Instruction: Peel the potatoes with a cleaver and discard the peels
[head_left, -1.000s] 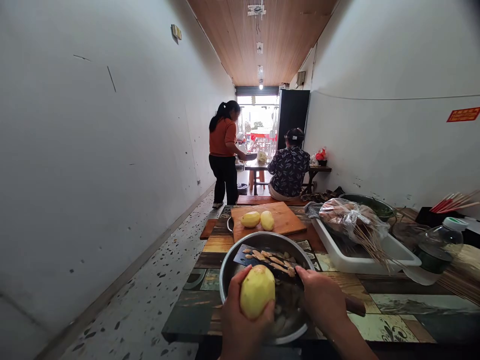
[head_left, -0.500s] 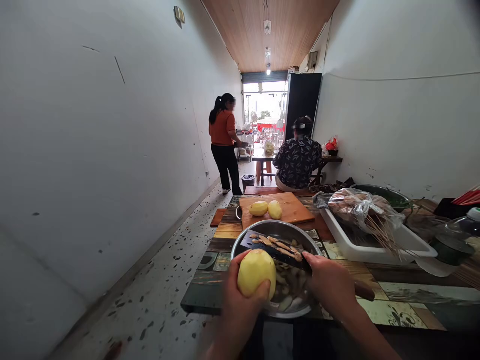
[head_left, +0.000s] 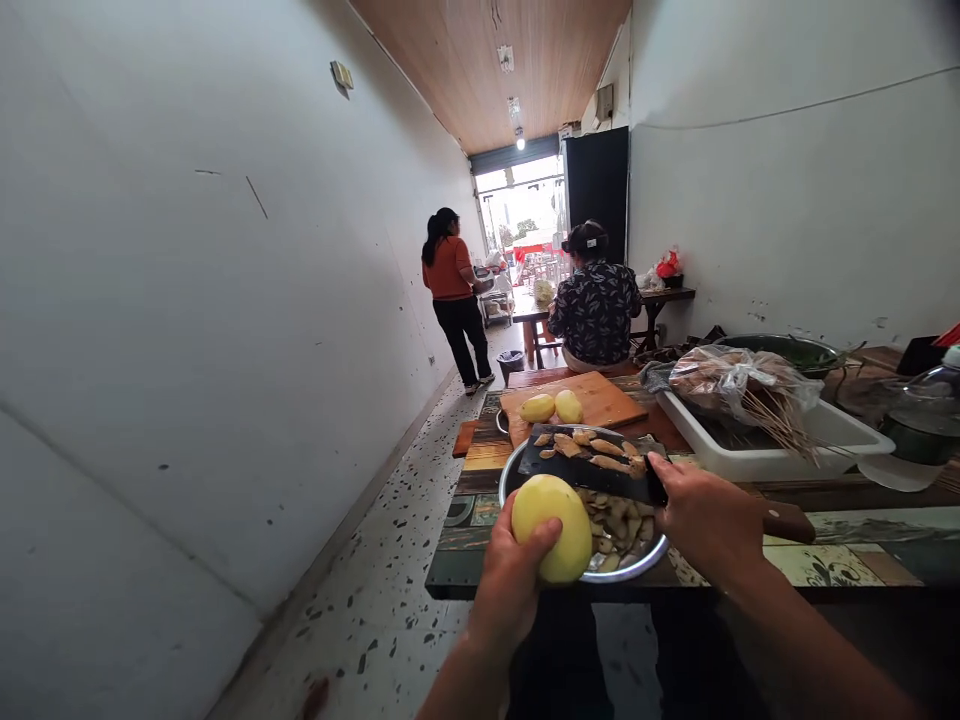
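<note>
My left hand (head_left: 517, 570) is closed around a large peeled potato (head_left: 553, 528), its thumb lying across the front. The handle of a cleaver (head_left: 589, 466) is gripped in my right hand (head_left: 709, 515), and the handle's wooden end sticks out past the wrist. Bits of brown peel cling to the cleaver's dark blade, which lies over a metal bowl (head_left: 634, 572). Inside the bowl is a heap of potato peelings (head_left: 616, 525). Beyond it, two peeled potatoes (head_left: 538, 408) (head_left: 568, 406) rest on a wooden cutting board (head_left: 611, 398).
Right of the bowl stands a white tray (head_left: 739, 462) with a plastic bag of skewered food (head_left: 739, 385). A large clear bottle (head_left: 926, 410) is at the far right. Ahead, one person (head_left: 598, 310) sits and another person (head_left: 452, 270) stands by the left wall (head_left: 360, 300).
The view has turned a little to the left, shifting the table rightward. The cleaver's blade shows more fully over the bowl. Both hands keep their holds; the standing person has stepped slightly.
</note>
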